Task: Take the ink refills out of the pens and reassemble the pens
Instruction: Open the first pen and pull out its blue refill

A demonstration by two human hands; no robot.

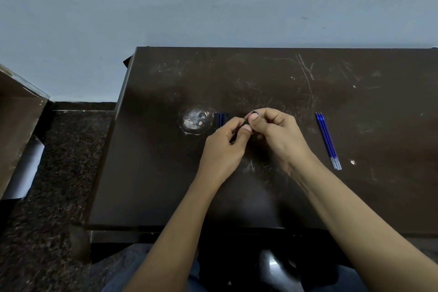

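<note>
Pinching one slim dark plastic pen [245, 123], left hand [225, 149] braces, right hand [278, 134] seemingly twists; thin blue ink refills [328, 140] lie parked toward the dark scratched table [308, 197]'s right edge.

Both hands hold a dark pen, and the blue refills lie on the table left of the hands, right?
Not quite. In the head view the blue refills lie on the table right of the hands, not left. The left hand and right hand do hold a dark pen.

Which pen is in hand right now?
The dark pen gripped by left hand and right hand; the other pens lie together on the table beside the pale worn patch.
</note>
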